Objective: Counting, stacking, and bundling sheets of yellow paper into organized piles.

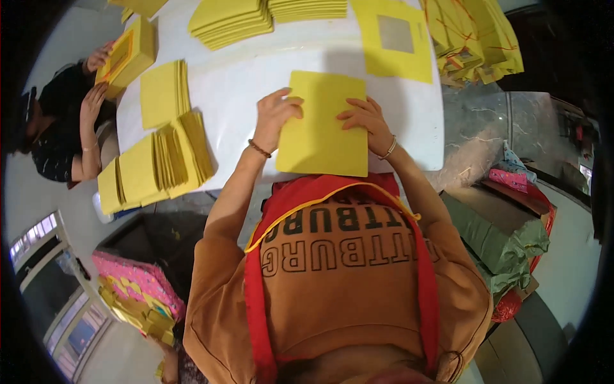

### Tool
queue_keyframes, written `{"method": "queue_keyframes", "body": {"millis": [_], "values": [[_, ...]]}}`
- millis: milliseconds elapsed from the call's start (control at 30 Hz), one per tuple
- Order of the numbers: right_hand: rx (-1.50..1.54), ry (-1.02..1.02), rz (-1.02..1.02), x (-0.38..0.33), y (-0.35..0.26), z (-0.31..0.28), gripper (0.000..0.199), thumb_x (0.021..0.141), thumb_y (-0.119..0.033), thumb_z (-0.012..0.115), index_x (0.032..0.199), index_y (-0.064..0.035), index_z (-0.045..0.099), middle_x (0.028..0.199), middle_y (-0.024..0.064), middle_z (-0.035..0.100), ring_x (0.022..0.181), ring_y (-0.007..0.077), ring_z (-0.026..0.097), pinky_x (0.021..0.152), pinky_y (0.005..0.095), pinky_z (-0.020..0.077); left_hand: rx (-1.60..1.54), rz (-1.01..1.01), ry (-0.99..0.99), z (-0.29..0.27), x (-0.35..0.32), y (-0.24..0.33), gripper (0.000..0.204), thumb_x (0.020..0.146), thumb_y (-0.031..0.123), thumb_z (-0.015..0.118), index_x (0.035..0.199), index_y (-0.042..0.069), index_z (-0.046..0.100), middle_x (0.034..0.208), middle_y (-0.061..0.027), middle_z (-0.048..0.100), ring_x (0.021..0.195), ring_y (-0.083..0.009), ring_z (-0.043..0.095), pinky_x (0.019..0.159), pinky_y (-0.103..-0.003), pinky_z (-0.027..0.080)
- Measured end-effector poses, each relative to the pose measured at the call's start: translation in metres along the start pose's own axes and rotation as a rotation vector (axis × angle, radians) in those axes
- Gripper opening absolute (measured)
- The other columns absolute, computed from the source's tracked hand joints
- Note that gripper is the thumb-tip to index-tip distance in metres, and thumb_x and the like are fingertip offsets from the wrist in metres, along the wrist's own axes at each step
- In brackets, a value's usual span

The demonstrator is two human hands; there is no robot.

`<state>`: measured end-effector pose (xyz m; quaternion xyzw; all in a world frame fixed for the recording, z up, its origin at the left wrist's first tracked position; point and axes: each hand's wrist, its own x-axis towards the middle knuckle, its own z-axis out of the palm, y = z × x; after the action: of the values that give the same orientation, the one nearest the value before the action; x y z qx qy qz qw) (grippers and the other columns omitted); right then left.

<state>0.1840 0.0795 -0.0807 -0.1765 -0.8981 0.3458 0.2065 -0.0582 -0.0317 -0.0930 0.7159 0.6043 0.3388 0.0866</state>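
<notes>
A flat, folded yellow paper bag (326, 128) lies at the table's front edge, its lower end close to my red apron (300, 192). My left hand (276, 117) grips its left edge, fingers bent over the top face and thumb out of sight. On the opposite edge my right hand (368, 121) holds it in the same way, fingertips resting on the paper. The upper face is plain, and its underside is hidden. Beyond my right hand lies a flat yellow piece with a grey window (396, 35).
Stacks of folded yellow pieces stand at the left (144, 166) and far side (230, 22) of the white table (243, 70). A co-worker's hands (96, 89) hold a yellow box-shaped bag (131, 57). Yellow bags with red cords (467, 38) lie far right; green-wrapped packages (495, 237) sit right of me.
</notes>
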Motion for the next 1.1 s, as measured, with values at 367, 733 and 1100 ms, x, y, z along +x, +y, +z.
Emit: {"method": "queue_keyframes", "body": {"millis": [367, 733, 1100], "values": [[-0.008, -0.136, 0.018, -0.029, 0.009, 0.013, 0.017, 0.076, -0.012, 0.058, 0.092, -0.0137, 0.060, 0.114, 0.0043, 0.054, 0.115, 0.0212, 0.045, 0.102, 0.0429, 0.0228, 0.121, 0.014, -0.228, -0.007, -0.031, 0.017, 0.019, 0.075, 0.020, 0.058, 0.092, 0.011, 0.058, 0.115, -0.0016, 0.053, 0.109, -0.0221, 0.042, 0.087, -0.038, 0.028], [0.385, 0.354, 0.739, -0.018, -0.022, 0.034, 0.032, 0.076, -0.012, 0.063, 0.105, -0.0032, 0.054, 0.084, 0.0137, 0.061, 0.079, 0.0223, 0.060, 0.070, 0.0311, 0.0463, -0.105, -0.453, -0.118, 0.007, -0.003, 0.018, 0.026, 0.078, 0.028, 0.059, 0.084, 0.003, 0.060, 0.070, -0.0125, 0.056, 0.071, -0.0305, 0.050, 0.061, -0.041, 0.039], [0.598, 0.151, 0.176, -0.008, 0.015, -0.015, 0.012, 0.072, 0.001, 0.057, 0.083, -0.0029, 0.054, 0.083, 0.0033, 0.055, 0.081, 0.0109, 0.051, 0.075, 0.0233, 0.0413, -0.716, -0.434, -0.512, -0.038, 0.003, 0.016, 0.039, 0.074, -0.006, 0.048, 0.109, 0.009, 0.057, 0.107, -0.0096, 0.057, 0.100, -0.0194, 0.052, 0.087, -0.030, 0.043]]}}
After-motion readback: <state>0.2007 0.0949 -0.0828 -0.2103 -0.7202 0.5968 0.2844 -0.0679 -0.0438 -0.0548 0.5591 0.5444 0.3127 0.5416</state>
